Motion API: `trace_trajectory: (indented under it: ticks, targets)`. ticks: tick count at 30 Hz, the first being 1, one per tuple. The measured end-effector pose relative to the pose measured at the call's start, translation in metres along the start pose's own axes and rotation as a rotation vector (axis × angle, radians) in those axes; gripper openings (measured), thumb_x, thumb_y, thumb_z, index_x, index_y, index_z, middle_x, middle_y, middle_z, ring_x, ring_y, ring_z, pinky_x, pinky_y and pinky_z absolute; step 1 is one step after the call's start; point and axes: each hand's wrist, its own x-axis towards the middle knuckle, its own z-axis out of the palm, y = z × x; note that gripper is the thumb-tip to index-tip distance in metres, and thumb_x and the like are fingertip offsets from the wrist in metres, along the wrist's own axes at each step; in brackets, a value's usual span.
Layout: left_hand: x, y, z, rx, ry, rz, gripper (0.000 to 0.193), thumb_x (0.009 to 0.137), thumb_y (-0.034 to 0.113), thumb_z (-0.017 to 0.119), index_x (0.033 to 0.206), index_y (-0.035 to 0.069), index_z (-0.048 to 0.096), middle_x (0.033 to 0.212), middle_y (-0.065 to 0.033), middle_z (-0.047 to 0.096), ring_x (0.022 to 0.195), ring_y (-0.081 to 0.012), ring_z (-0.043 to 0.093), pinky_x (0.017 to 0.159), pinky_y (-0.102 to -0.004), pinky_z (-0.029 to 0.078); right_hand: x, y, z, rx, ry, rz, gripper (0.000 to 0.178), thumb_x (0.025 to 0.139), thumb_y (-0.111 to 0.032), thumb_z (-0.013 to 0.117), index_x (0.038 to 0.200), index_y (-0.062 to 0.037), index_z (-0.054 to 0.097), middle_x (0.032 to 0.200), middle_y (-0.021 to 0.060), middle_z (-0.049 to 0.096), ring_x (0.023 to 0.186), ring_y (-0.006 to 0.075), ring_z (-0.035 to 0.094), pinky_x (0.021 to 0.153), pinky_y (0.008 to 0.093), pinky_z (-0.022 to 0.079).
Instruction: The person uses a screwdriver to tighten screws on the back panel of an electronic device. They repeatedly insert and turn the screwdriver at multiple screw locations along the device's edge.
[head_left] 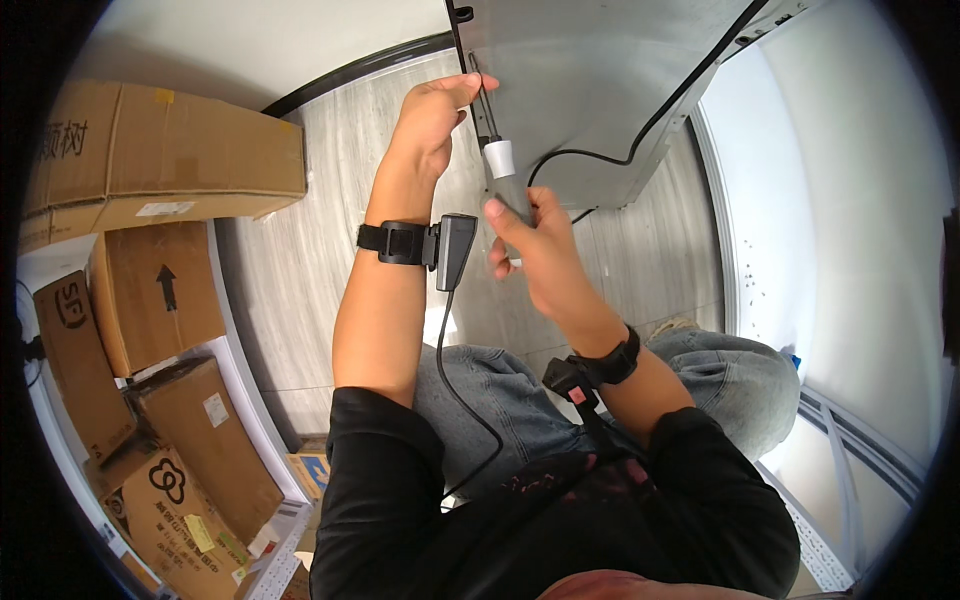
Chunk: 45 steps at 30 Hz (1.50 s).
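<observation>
A screwdriver (498, 158) with a grey handle, a white collar and a long thin metal shaft slants up along the left edge of a grey metal panel (585, 90). My right hand (545, 240) is closed round its handle, thumb lying along the grip. Farther out, my left hand (432, 118) pinches the shaft near its far end, the fingertips against the panel's edge. The tip points at that edge; any screw there is too small to make out. Each wrist wears a black strap with a small device, the left one (457, 252) trailing a cable.
A black cable (630, 150) runs across the panel and down behind it. Cardboard boxes (190, 150) stand at the left, several more on a white-edged shelf (250, 385). Wood-look floor (290, 300) lies below my hands. At the right are a white wall (840, 180) and a metal frame (850, 450).
</observation>
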Motion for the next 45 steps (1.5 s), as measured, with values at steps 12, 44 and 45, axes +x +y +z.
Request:
trace_trajectory:
  ticks: [12, 44, 45]
  targets:
    - [-0.003, 0.004, -0.005, -0.099, -0.124, -0.035, 0.020, 0.090, 0.021, 0.059, 0.096, 0.003, 0.066, 0.086, -0.0042, 0.065, 0.082, -0.0118, 0.058, 0.074, -0.0249, 0.043, -0.003, -0.015, -0.009, 0.285, -0.200, 0.166, 0.045, 0.092, -0.044, 0.048, 0.099, -0.0001, 0.050, 0.070, 0.0065, 0.053, 0.053, 0.0139, 0.050, 0.043, 0.0259, 0.036]
    - [0.004, -0.006, -0.001, -0.170, -0.115, 0.070, 0.022, 0.090, 0.024, 0.057, 0.099, 0.005, 0.066, 0.111, -0.0063, 0.064, 0.099, -0.0131, 0.055, 0.089, -0.0288, 0.037, -0.005, -0.035, -0.011, 0.158, -0.211, 0.013, 0.034, 0.090, -0.031, 0.054, 0.096, 0.0020, 0.054, 0.071, 0.0063, 0.054, 0.049, 0.0136, 0.048, 0.042, 0.0266, 0.039]
    - [0.004, -0.007, 0.000, -0.159, -0.094, 0.065, 0.022, 0.090, 0.023, 0.058, 0.098, 0.005, 0.066, 0.110, -0.0061, 0.064, 0.098, -0.0131, 0.055, 0.089, -0.0285, 0.037, -0.006, -0.028, -0.004, 0.000, -0.090, -0.067, 0.032, 0.090, -0.029, 0.054, 0.095, 0.0021, 0.054, 0.071, 0.0069, 0.056, 0.049, 0.0137, 0.049, 0.042, 0.0270, 0.040]
